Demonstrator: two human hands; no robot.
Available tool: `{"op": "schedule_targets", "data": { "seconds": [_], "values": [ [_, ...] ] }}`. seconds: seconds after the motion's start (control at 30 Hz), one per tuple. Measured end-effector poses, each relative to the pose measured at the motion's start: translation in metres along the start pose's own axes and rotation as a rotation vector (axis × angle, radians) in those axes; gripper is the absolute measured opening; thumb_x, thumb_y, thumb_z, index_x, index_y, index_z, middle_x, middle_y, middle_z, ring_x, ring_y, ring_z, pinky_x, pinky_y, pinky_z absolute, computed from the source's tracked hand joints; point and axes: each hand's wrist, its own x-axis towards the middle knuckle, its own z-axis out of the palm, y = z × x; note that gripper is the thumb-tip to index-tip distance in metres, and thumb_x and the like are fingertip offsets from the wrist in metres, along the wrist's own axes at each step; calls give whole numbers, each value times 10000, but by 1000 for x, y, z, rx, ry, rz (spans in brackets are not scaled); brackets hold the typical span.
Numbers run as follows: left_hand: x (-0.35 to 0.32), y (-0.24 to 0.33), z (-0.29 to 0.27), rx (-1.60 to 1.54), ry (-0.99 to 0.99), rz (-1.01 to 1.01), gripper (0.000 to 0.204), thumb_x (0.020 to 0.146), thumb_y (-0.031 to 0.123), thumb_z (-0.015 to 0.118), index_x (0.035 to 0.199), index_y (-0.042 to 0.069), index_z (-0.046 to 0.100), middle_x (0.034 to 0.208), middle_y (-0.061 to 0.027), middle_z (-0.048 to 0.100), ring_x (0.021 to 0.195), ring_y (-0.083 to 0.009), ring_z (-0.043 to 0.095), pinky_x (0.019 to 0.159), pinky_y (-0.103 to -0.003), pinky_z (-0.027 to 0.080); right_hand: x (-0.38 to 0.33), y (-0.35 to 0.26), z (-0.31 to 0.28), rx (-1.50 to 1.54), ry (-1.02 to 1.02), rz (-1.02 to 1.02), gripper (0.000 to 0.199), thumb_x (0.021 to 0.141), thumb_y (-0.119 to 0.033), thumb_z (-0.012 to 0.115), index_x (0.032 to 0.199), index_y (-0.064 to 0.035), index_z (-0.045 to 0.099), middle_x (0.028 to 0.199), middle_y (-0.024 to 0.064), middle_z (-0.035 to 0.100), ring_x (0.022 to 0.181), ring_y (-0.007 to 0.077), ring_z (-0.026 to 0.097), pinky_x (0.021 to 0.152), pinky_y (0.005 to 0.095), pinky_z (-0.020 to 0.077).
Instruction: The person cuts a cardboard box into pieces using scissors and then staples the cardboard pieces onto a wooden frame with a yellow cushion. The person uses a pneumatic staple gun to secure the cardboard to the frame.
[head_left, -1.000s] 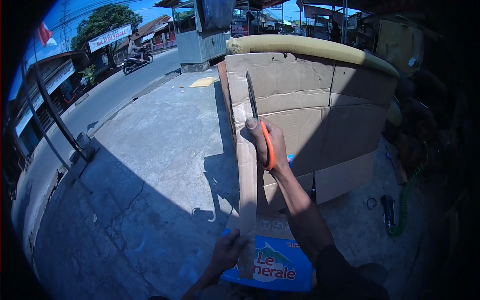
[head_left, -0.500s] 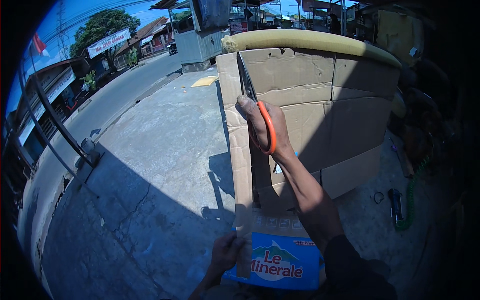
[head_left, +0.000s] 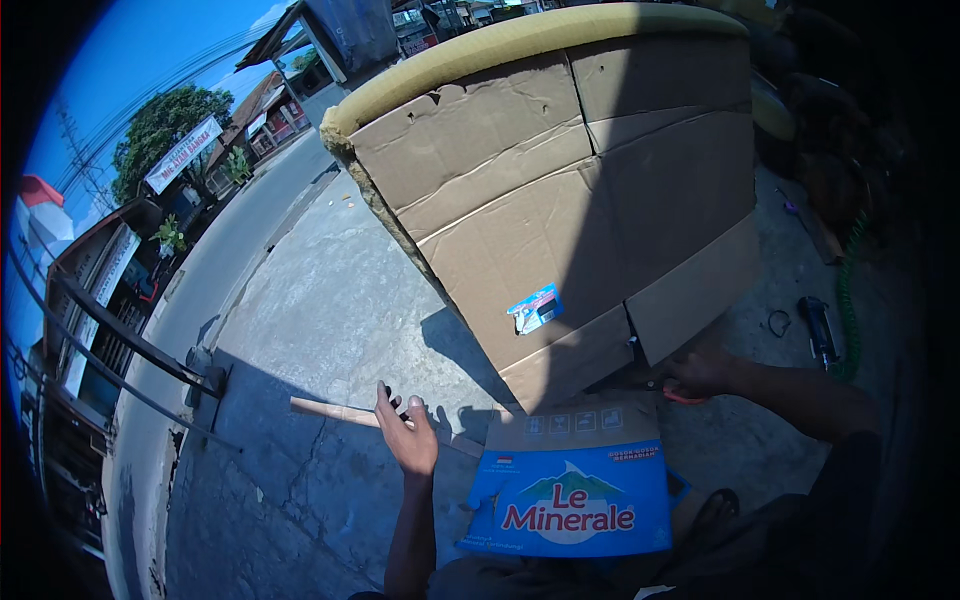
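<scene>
A large brown cardboard sheet [head_left: 500, 200] stands tilted in front of me against a piece with a yellow foam edge [head_left: 540, 35]. Its lower part continues into a blue printed cardboard flap [head_left: 560, 490] near my legs. My left hand [head_left: 408, 440] is open, fingers apart, over the concrete. Just beyond those fingers is a narrow cut cardboard strip [head_left: 335, 408]; whether they touch it I cannot tell. At the sheet's lower right edge, my right hand [head_left: 705, 372] is closed on orange-handled scissors [head_left: 686, 397], their blades pointing left in shadow.
On the right, a dark air tool [head_left: 820, 330] with a green coiled hose [head_left: 855, 260] lies on the concrete floor [head_left: 300, 490]. A small dark ring [head_left: 778, 322] is beside it. Metal poles [head_left: 125, 320] and a road [head_left: 190, 340] are at the left.
The strip has come off the sheet's left edge and is now left of it. My right hand has brought the scissors down and right. My left hand has moved up and left and opened.
</scene>
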Motion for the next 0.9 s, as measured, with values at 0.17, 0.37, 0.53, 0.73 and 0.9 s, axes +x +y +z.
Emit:
{"op": "schedule_targets", "data": {
  "seconds": [0.17,0.37,0.53,0.73,0.9],
  "values": [
    [74,89,71,318,255,882,637,1020,249,498,1566,25,259,1592,-269,245,1489,-444,201,1188,-540,223,-149,49,107,4,-218,583,316,855,-368,617,882,-67,710,852,165,709,783,360,714,727,488,572],
    [131,92,107,739,332,1098,672,1048,452,397,1595,96,237,1661,-219,130,1540,-421,64,1228,-570,63,-260,58,193,139,-430,940,402,907,-388,555,1150,-79,638,1102,172,689,994,361,687,839,468,563],
    [152,81,110,823,353,1133,690,1055,461,366,1602,76,194,1657,-236,118,1534,-441,59,1225,-582,104,-248,96,152,434,-1108,613,548,816,-525,695,1185,-120,672,1103,113,721,1068,329,688,900,452,556],
    [150,89,114,828,324,1132,673,1061,413,348,1604,62,160,1656,-248,88,1516,-494,52,1220,-595,124,-304,239,197,-35,226,1190,571,854,-167,710,1363,-47,482,1341,223,528,1226,401,525,955,501,487],
    [149,85,124,822,317,1104,668,1061,403,345,1608,72,150,1659,-237,83,1514,-500,58,1218,-598,135,-345,312,247,-184,338,1363,703,842,-148,716,1462,-38,404,1411,244,459,1297,422,461,1024,517,449]
  ]
}}
